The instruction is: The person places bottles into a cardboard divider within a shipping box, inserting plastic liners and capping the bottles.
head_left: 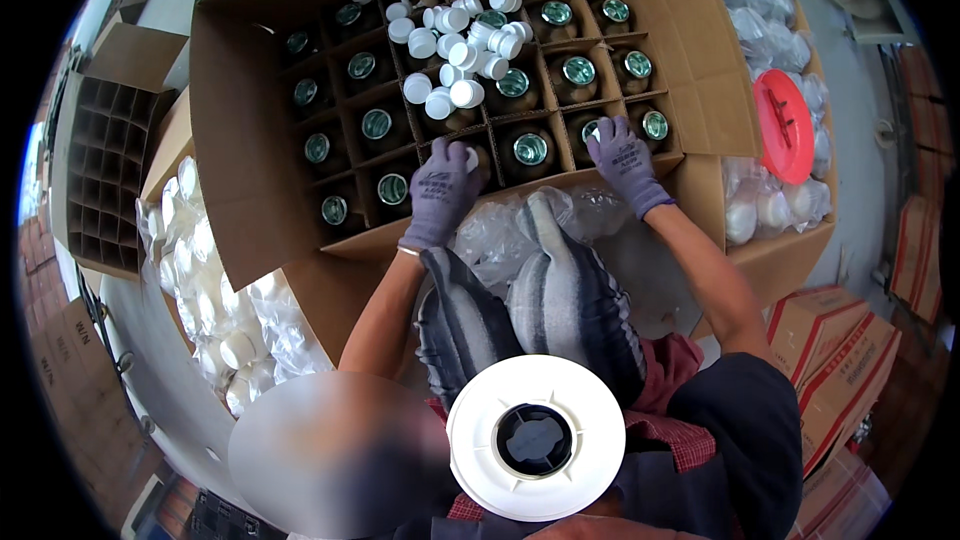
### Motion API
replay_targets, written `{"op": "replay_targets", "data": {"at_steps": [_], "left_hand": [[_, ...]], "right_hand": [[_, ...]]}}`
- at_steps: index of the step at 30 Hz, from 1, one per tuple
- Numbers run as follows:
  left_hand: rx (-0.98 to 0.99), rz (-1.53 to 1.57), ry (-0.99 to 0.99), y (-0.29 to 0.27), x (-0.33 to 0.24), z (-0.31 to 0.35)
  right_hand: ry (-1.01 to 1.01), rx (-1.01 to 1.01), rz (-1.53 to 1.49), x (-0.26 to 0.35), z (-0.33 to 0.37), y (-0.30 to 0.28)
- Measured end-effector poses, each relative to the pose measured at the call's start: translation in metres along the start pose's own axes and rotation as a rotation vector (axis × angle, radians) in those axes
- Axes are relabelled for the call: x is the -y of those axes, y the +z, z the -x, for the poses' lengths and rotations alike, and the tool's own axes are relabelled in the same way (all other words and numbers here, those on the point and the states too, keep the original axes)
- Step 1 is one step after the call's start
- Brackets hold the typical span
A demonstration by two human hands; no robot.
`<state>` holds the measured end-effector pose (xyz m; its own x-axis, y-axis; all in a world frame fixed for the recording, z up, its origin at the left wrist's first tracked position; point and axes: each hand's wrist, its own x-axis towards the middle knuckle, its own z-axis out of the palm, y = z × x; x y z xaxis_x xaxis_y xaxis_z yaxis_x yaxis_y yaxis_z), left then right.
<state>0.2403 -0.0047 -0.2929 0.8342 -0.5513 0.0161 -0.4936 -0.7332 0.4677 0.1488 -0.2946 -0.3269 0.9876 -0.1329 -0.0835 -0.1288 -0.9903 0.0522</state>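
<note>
A cardboard box (700, 60) with divider cells holds several dark glass bottles (530, 149) standing upright, their round mouths shining green. White plastic caps (460, 55) lie in a loose heap over the middle bottles. My left hand (443, 192), in a purple-grey glove, is closed at a front-row bottle, with a white cap (473, 159) showing at its fingers. Farther right, my right hand (627, 166), gloved alike, curls its fingers over the mouth of another front-row bottle (590, 130); a bit of white shows at the fingertips, and the glove hides most of it.
Bags of white caps fill an open carton (235, 330) at the left and another (770, 210) at the right, where a red plastic lid or dish (783, 127) lies on top. A divided carton (110, 175) stands far left. Closed cartons (840, 360) are stacked at lower right.
</note>
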Motion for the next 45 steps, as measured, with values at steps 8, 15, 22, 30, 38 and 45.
{"op": "replay_targets", "data": {"at_steps": [8,15,22,30,38,45], "left_hand": [[0.173,-0.364,-0.141,0.022,0.007,0.008],[0.067,-0.419,-0.183,0.041,0.019,0.001],[-0.165,-0.394,-0.041,-0.007,0.006,-0.046],[-0.084,-0.307,0.127,0.011,0.043,-0.062],[-0.095,-0.281,0.005,-0.009,0.044,-0.079],[-0.080,-0.556,0.220,-0.024,0.079,-0.095]], "right_hand": [[0.142,0.070,-0.202,0.016,-0.006,0.007],[-0.188,-0.190,-0.225,0.079,-0.051,-0.046],[-0.089,-0.275,-0.653,0.133,-0.101,-0.033],[-0.178,-0.079,-0.659,0.070,-0.023,-0.056],[-0.143,0.188,0.136,0.116,-0.032,-0.032],[-0.284,0.071,-0.019,0.104,-0.039,-0.023]]}}
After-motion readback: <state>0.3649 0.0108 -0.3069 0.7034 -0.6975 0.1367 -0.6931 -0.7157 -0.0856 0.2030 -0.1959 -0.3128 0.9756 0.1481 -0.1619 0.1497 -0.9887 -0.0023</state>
